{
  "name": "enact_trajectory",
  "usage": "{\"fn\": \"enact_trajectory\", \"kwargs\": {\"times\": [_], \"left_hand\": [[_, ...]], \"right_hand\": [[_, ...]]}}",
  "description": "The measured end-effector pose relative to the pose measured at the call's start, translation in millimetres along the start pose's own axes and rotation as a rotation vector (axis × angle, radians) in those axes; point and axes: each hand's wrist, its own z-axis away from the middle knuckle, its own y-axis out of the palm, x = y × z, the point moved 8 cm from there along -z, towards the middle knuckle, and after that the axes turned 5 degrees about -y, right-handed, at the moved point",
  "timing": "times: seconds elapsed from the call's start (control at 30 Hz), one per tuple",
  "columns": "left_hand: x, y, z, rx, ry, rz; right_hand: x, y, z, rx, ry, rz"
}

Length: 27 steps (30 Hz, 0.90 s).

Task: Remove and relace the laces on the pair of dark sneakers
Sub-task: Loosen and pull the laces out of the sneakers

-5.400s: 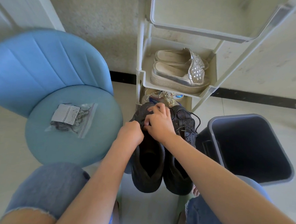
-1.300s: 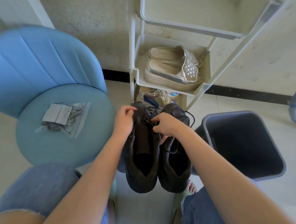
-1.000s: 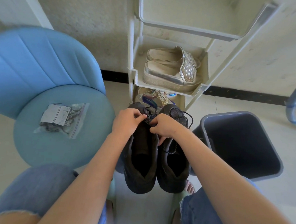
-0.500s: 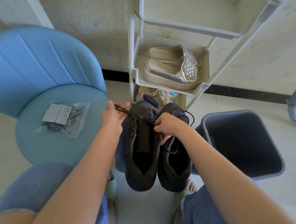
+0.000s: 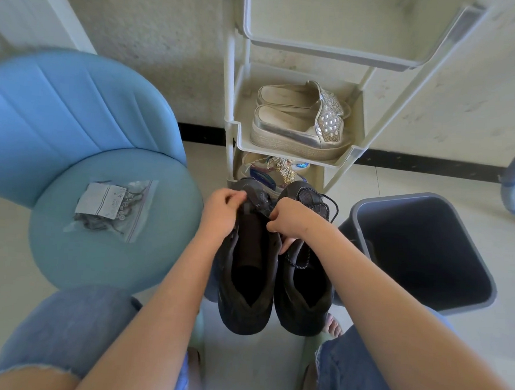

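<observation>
Two dark sneakers stand side by side on the floor between my knees, toes pointing away. My left hand [image 5: 220,213] pinches the lace at the front eyelets of the left sneaker [image 5: 246,284], fingers curled. My right hand [image 5: 291,219] grips the same shoe's upper and lace beside its tongue. The right sneaker [image 5: 303,291] keeps its dark lace [image 5: 329,203], which loops loosely over its toe. Part of the left shoe's lacing is hidden under my hands.
A blue round chair [image 5: 75,253] on the left carries a clear bag [image 5: 113,208] of dark laces with a paper label. A grey bin [image 5: 421,250] stands right of the shoes. Ahead, a white shoe rack [image 5: 295,150] holds silver platform slippers [image 5: 299,123].
Half a second ago my left hand had drawn a stretch of lace out to the left. It has come back to the left sneaker's eyelets. My right hand has stayed on the shoe.
</observation>
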Motion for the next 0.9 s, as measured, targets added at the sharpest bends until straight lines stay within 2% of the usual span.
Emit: {"fn": "enact_trajectory", "kwargs": {"times": [0.1,0.13,0.17,0.2,0.23,0.33,0.37,0.43,0.53,0.57,0.63,0.73,0.8,0.83,0.9], "left_hand": [[10,-19,2,-0.167,-0.317,1.011],[7,-22,0,-0.168,-0.353,1.261],[1,-26,-2,-0.149,-0.336,1.359],[-6,-29,-3,-0.116,-0.292,1.287],[-13,-30,-2,-0.090,-0.236,1.072],[-22,-17,3,-0.051,0.004,0.002],[-18,-9,4,-0.026,0.059,-0.241],[-8,3,5,0.062,0.069,-0.447],[-6,7,5,0.143,0.075,-0.544],[-10,4,5,0.120,0.086,-0.523],[-18,-11,3,-0.011,0.112,-0.322],[-9,-28,7,-0.190,-0.029,0.220],[1,-24,11,-0.176,-0.225,0.749],[-1,-20,12,-0.135,-0.264,0.937],[-8,-21,12,-0.103,-0.224,1.024]], "right_hand": [[0,1,-1,0.003,0.013,0.018],[0,1,-1,0.004,0.016,0.019],[-1,1,-2,0.004,0.019,0.014],[-1,1,-2,0.003,0.019,0.011],[0,1,-2,0.002,0.018,0.014],[1,1,-2,-0.001,0.008,0.025],[1,1,-2,-0.009,0.003,0.023],[2,0,-2,-0.013,-0.006,0.023],[1,1,-2,-0.003,-0.001,0.032],[0,1,-1,-0.002,0.001,0.028],[0,1,-1,-0.001,0.000,0.017],[1,1,1,0.017,0.000,0.023],[1,2,0,0.018,0.007,0.032],[1,2,0,0.017,0.010,0.035],[1,3,0,0.018,0.006,0.041]]}}
